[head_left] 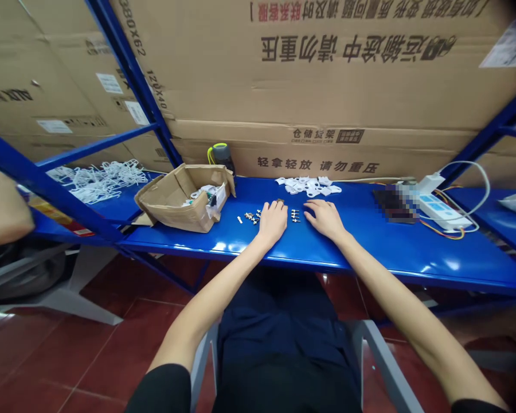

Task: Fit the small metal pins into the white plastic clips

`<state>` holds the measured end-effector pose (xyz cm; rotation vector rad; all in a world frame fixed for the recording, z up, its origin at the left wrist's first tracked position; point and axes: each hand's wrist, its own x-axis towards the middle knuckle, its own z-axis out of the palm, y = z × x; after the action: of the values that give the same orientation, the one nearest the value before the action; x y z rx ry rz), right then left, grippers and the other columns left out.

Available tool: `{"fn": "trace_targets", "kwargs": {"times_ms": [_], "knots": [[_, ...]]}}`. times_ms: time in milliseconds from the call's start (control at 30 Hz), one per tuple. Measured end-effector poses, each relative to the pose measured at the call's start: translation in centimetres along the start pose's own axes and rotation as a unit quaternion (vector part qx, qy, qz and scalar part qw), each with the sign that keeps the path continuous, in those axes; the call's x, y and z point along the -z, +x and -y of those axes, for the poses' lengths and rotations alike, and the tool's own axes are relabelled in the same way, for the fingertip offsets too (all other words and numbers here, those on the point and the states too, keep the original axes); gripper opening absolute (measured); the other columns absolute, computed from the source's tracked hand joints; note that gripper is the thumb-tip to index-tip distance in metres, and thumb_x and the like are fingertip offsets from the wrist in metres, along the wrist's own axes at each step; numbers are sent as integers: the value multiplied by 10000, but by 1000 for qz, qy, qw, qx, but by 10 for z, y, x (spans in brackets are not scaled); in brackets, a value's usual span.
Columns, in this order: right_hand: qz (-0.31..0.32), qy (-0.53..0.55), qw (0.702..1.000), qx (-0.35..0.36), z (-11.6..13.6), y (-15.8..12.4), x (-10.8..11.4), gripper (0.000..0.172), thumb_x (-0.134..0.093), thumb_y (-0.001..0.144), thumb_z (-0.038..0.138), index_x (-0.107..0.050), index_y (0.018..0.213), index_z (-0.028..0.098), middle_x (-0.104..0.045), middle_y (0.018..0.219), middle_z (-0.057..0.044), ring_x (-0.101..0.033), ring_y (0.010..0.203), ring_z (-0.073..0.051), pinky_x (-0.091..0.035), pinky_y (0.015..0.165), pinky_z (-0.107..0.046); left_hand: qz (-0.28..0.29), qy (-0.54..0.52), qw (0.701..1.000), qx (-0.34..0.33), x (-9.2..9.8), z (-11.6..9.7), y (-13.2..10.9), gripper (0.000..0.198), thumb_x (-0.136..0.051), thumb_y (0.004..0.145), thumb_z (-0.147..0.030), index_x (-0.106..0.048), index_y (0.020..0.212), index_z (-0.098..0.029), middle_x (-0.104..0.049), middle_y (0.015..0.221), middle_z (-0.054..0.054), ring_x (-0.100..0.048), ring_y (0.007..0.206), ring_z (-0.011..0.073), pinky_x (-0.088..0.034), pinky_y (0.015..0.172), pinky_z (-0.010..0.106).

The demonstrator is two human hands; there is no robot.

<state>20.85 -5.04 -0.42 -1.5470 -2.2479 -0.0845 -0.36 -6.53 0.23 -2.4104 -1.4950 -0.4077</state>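
My left hand [274, 222] rests palm down on the blue tabletop, fingers curled together over something small and brownish at the fingertips that I cannot make out. Beside it on the left lies a loose cluster of small metal pieces with pale parts [252, 217]. Between my two hands, a short row of similar small pieces [295, 215] is lined up. Just right of that row is my right hand [325, 219], its thumb and fingers apart, holding nothing visible. Several flat white plastic pieces with holes [308, 186] lie in a pile behind the hands.
An open cardboard box [178, 215] with mixed parts stands left, a dark bottle-like object with a yellow loop [222, 154] behind it. A white power strip [442, 209] with cables lies right. White wire-like pieces [105, 180] cover the left shelf. Another person's arm [4, 209] shows far left.
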Motion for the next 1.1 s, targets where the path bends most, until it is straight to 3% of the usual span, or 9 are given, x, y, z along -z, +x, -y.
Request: {"fn": "trace_targets", "kwargs": {"times_ms": [100,200,367,600,733,1100], "knots": [[-11,-42,999,-2,1,-15,0,474,-447,1055,292,-672,1448,152,-616,1572,-173,-464,1546,-360,-203,1297,-712,-16,5,1000,3,6,-4,-18,424,-408,1062,-120,-684,1384,-113,-665,1472,179,-609,1313,333,-445,1119,511],[-24,-54,998,-9,3,-38,0,532,-407,1076,344,-600,1535,156,-535,1648,-173,-378,1608,-367,-125,1302,-756,-28,-10,999,15,10,-7,-37,428,-431,1060,-142,-670,1414,-118,-626,1548,157,-597,1374,323,-425,1198,520],[36,-12,998,-46,11,-68,4,675,-344,1109,539,-467,1651,155,-425,1724,-154,-293,1655,-329,-195,1336,-664,10,-83,996,42,15,-9,-58,481,-416,1078,-202,-618,1512,-149,-576,1616,136,-557,1478,286,-428,1259,477],[107,-6,992,-66,19,-77,8,812,-303,1071,738,-386,1709,242,-297,1786,-104,-235,1675,-310,-154,1360,-610,114,-145,982,45,15,-6,-65,660,-346,1128,-522,-408,1693,-187,-314,1777,89,-273,1669,290,-197,1386,530],[110,-1,992,-63,20,-77,9,835,-281,1065,762,-371,1716,248,-285,1791,-100,-223,1679,-308,-144,1364,-607,119,-151,980,49,14,-5,-66,736,-329,1115,-623,-366,1715,-197,-283,1788,82,-221,1684,293,-150,1393,547],[97,16,993,-63,21,-77,12,795,-339,1071,735,-455,1675,232,-329,1774,-113,-251,1671,-319,-164,1356,-623,117,-168,977,61,19,-4,-66,689,-386,1117,-614,-416,1692,-236,-298,1784,49,-237,1681,272,-153,1394,534]]}}
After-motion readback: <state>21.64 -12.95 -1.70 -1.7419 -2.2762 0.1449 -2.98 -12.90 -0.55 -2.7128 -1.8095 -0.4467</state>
